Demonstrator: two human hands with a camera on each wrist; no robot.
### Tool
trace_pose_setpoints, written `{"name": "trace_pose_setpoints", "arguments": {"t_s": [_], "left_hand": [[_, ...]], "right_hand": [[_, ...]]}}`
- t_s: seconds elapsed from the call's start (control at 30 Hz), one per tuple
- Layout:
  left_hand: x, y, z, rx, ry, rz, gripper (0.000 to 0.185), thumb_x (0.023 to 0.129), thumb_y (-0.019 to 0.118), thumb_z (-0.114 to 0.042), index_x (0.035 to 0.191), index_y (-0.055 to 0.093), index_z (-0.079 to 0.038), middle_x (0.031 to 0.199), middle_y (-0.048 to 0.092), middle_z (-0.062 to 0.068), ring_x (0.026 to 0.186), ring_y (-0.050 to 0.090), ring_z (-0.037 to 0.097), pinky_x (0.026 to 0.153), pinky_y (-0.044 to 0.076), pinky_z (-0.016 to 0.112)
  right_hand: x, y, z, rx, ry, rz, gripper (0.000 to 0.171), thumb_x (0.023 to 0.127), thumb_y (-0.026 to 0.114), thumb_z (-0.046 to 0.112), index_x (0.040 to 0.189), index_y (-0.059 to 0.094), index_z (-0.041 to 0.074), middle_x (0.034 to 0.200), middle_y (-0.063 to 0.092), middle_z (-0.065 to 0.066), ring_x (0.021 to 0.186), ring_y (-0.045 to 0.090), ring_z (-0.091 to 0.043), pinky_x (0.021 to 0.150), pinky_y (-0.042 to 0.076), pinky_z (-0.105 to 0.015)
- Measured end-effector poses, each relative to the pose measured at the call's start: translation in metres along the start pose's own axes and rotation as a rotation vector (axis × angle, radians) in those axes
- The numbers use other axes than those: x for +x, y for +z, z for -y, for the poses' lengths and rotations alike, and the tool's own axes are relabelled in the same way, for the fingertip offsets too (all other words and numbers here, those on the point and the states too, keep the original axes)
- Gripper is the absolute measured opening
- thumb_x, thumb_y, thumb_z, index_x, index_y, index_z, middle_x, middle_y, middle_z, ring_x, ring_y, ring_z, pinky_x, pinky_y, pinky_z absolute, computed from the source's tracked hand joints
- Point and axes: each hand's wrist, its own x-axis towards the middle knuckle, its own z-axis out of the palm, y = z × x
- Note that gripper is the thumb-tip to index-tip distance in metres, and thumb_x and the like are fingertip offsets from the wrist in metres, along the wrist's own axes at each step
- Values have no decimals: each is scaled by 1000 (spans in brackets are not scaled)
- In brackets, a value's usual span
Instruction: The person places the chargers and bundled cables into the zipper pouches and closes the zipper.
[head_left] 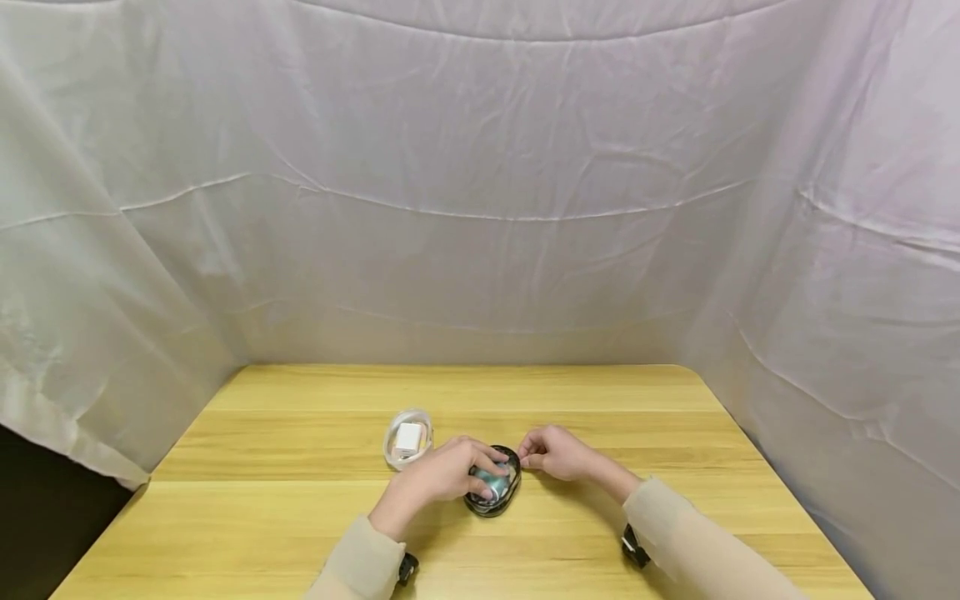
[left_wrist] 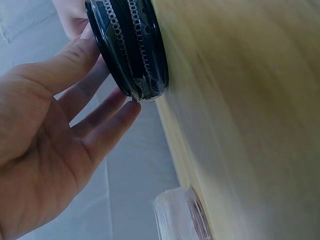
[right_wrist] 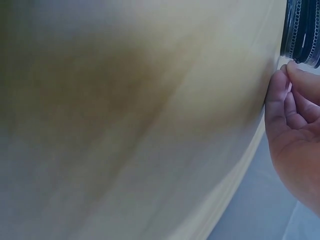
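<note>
A small oval zippered case with black trim and clear sides lies on the table, something teal showing at its top. My left hand holds it from the left, thumb on the near part and fingers over the far part. In the left wrist view the zip teeth run round the side of the case. My right hand is at the case's right edge, thumb and forefinger pinched together at the zip. In the right wrist view those fingertips hide most of the zip pull.
Left of the case lies a coiled white cable with a white charger block within its ring. The wooden table is enclosed by pale cloth curtains at the back and sides.
</note>
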Motion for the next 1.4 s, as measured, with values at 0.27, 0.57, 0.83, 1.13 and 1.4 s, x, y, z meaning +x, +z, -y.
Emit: {"name": "trace_pose_setpoints", "arguments": {"t_s": [0.27,0.57,0.83,1.13,1.4], "left_hand": [[0,1,1,4,1,-4,39,86,84,-20,125,77,-18,138,67,-5,131,61,23,110,50,38],[-1,2,0,1,-1,-5,39,86,84,-20,124,77,-19,138,68,-5,130,62,22,108,51,37],[0,2,1,9,-32,-7,38,86,84,-22,123,78,-21,138,67,-9,131,61,20,107,52,33],[-1,1,-1,4,-30,-6,37,86,84,-21,123,78,-21,138,67,-9,130,61,20,106,52,33],[-2,1,-1,2,-17,-7,37,86,84,-20,123,78,-19,138,67,-7,130,61,21,107,52,34]], "right_hand": [[-4,-2,3,-1,5,11,7,98,71,8,97,71,1,84,68,3,72,56,-6,66,49,-23],[-7,-1,4,-1,4,15,4,97,72,7,94,72,4,84,68,4,73,55,-6,68,49,-23],[-11,-3,6,22,11,23,4,98,71,7,94,72,5,79,66,1,69,54,-5,65,47,-23],[-17,-5,7,-1,-1,51,5,97,73,9,92,72,9,81,66,7,72,54,-3,68,49,-22],[-20,-5,8,25,16,67,5,97,72,8,92,72,7,82,66,6,71,54,-5,66,48,-22]]}}
